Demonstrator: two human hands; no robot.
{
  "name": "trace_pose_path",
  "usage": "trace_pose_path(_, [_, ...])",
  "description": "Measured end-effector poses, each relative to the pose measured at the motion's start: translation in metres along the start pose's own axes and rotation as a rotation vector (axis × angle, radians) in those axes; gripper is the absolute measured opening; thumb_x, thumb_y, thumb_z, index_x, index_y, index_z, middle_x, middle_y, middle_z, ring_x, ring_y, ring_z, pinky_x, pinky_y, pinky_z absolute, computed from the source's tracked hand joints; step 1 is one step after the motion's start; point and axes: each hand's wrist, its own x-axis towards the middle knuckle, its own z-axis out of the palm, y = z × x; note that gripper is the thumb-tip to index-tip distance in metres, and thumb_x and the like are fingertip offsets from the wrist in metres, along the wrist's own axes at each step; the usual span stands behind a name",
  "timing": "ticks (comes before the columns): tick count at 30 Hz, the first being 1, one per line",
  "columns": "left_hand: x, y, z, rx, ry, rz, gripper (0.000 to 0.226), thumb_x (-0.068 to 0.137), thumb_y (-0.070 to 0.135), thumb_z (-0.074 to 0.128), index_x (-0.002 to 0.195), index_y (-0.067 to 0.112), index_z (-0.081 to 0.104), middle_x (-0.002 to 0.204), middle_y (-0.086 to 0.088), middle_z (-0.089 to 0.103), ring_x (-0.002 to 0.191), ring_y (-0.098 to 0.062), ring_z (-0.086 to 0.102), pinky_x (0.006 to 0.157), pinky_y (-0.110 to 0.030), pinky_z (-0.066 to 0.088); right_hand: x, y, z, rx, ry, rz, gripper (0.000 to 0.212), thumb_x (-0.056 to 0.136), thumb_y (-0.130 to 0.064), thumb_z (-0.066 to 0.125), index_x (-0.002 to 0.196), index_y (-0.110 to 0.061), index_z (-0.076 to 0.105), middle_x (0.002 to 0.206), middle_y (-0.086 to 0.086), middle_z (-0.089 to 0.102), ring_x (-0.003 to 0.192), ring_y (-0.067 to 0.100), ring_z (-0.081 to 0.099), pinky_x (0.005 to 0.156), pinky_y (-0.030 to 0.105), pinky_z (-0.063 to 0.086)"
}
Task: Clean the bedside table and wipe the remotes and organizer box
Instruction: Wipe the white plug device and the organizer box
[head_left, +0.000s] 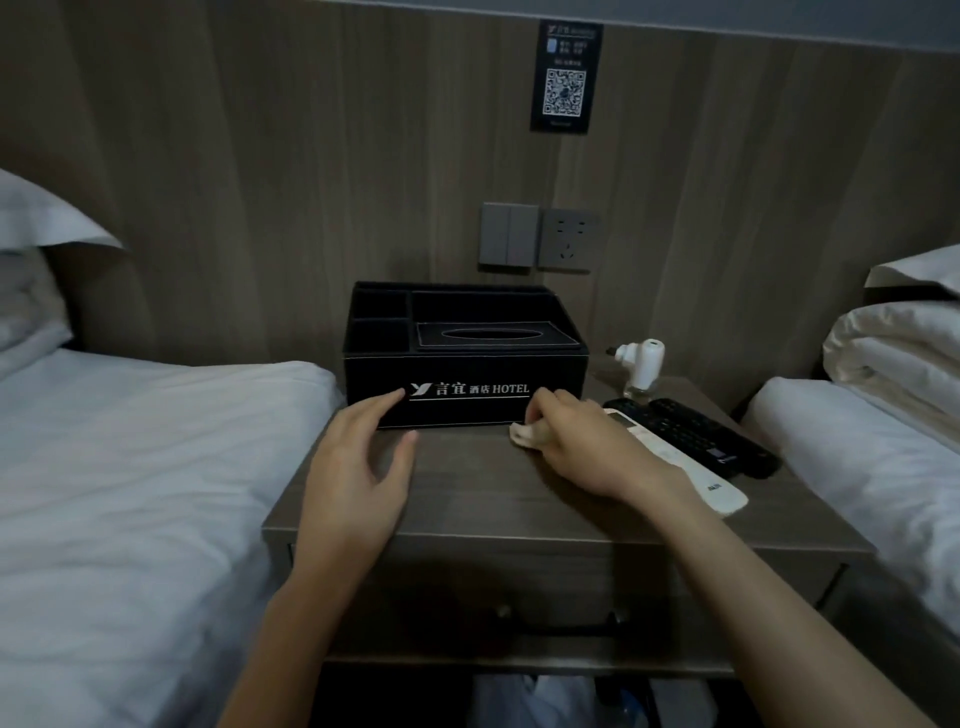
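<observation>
A black organizer box (467, 374) with a tissue slot and hotel lettering stands at the back of the wooden bedside table (467, 493). My left hand (358, 467) is spread open, fingertips touching the box's front lower left. My right hand (576, 441) is closed on a small white cloth (522, 434), pressed to the tabletop at the box's front right corner. A white remote (691, 473) and a black remote (696, 434) lie side by side on the table's right part, partly behind my right wrist.
A small white plug-in device (644, 366) stands behind the remotes. White-sheeted beds (130, 467) flank the table on both sides. Wall switches and a socket (537, 236) sit above the box. A drawer (519, 587) with a handle is below the tabletop.
</observation>
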Motion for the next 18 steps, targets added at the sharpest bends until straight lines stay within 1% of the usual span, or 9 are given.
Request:
trace_pose_path(3, [0.005, -0.012, -0.005, 0.048, 0.001, 0.008, 0.043, 0.09, 0.018, 0.064, 0.132, 0.021, 0.056, 0.132, 0.003, 0.055, 0.124, -0.008, 0.047, 0.105, -0.019, 0.03, 0.007, -0.012, -0.016, 0.089, 0.2, -0.077, 0.033, 0.088, -0.021, 0.057, 0.118, -0.021, 0.043, 0.12, 0.003, 0.049, 0.104, 0.029, 0.055, 0.08, 0.043, 0.048])
trace_pose_path(5, [0.01, -0.021, -0.008, 0.072, 0.013, 0.021, 0.047, 0.089, 0.019, 0.065, 0.135, 0.021, 0.054, 0.137, -0.001, 0.053, 0.129, -0.014, 0.046, 0.108, -0.024, 0.031, 0.015, -0.018, -0.026, 0.158, 0.296, -0.106, 0.049, 0.089, -0.026, 0.06, 0.132, -0.026, 0.038, 0.132, 0.001, 0.045, 0.111, 0.027, 0.055, 0.084, 0.044, 0.049])
trace_pose_path(7, [0.014, -0.026, -0.009, 0.079, 0.014, 0.017, 0.05, 0.089, 0.021, 0.065, 0.138, 0.022, 0.051, 0.141, 0.0, 0.05, 0.132, -0.014, 0.043, 0.11, -0.025, 0.03, 0.025, -0.021, -0.031, 0.2, 0.277, -0.118, 0.066, 0.09, -0.031, 0.06, 0.146, -0.032, 0.026, 0.146, -0.002, 0.035, 0.117, 0.024, 0.054, 0.089, 0.044, 0.049])
trace_pose_path(9, [0.019, -0.029, -0.009, 0.078, 0.007, 0.017, 0.052, 0.089, 0.023, 0.064, 0.14, 0.024, 0.048, 0.144, 0.001, 0.047, 0.134, -0.012, 0.04, 0.11, -0.025, 0.029, 0.038, -0.019, -0.03, 0.168, 0.219, -0.1, 0.077, 0.09, -0.036, 0.061, 0.152, -0.034, 0.016, 0.156, -0.006, 0.025, 0.128, 0.023, 0.047, 0.098, 0.044, 0.045])
trace_pose_path(11, [0.022, -0.031, -0.007, 0.088, 0.005, 0.031, 0.053, 0.089, 0.024, 0.064, 0.14, 0.024, 0.048, 0.145, 0.002, 0.046, 0.135, -0.012, 0.04, 0.11, -0.024, 0.028, 0.052, -0.015, -0.024, 0.136, 0.163, -0.067, 0.083, 0.089, -0.039, 0.063, 0.154, -0.032, 0.013, 0.16, -0.006, 0.02, 0.138, 0.022, 0.037, 0.108, 0.042, 0.036])
trace_pose_path(12, [0.023, -0.031, -0.006, 0.091, 0.004, 0.038, 0.053, 0.09, 0.025, 0.063, 0.14, 0.024, 0.047, 0.145, 0.003, 0.046, 0.135, -0.011, 0.039, 0.11, -0.023, 0.028, 0.058, -0.013, -0.02, 0.131, 0.129, -0.046, 0.084, 0.089, -0.04, 0.063, 0.154, -0.031, 0.013, 0.16, -0.004, 0.019, 0.14, 0.022, 0.035, 0.108, 0.04, 0.033])
trace_pose_path(14, [0.025, -0.031, -0.002, 0.087, -0.009, 0.048, 0.054, 0.09, 0.027, 0.063, 0.141, 0.025, 0.046, 0.145, 0.004, 0.045, 0.136, -0.011, 0.038, 0.11, -0.023, 0.028, 0.07, -0.01, -0.011, 0.12, 0.084, -0.013, 0.081, 0.088, -0.044, 0.063, 0.154, -0.03, 0.018, 0.158, -0.002, 0.023, 0.138, 0.026, 0.037, 0.106, 0.038, 0.034])
trace_pose_path(16, [0.027, -0.03, 0.002, 0.079, -0.027, 0.056, 0.054, 0.091, 0.027, 0.062, 0.142, 0.026, 0.045, 0.147, 0.005, 0.043, 0.136, -0.01, 0.037, 0.111, -0.027, 0.03, 0.077, -0.009, -0.006, 0.111, 0.123, 0.009, 0.073, 0.086, -0.048, 0.063, 0.149, -0.031, 0.03, 0.151, 0.0, 0.034, 0.132, 0.028, 0.044, 0.101, 0.038, 0.038])
trace_pose_path(18, [0.028, -0.029, 0.006, 0.076, -0.024, 0.067, 0.054, 0.091, 0.025, 0.061, 0.142, 0.025, 0.044, 0.148, 0.004, 0.042, 0.137, -0.012, 0.036, 0.113, -0.034, 0.032, 0.081, -0.008, -0.007, 0.113, 0.178, 0.009, 0.065, 0.085, -0.05, 0.064, 0.143, -0.031, 0.042, 0.142, 0.0, 0.044, 0.127, 0.024, 0.047, 0.098, 0.035, 0.038])
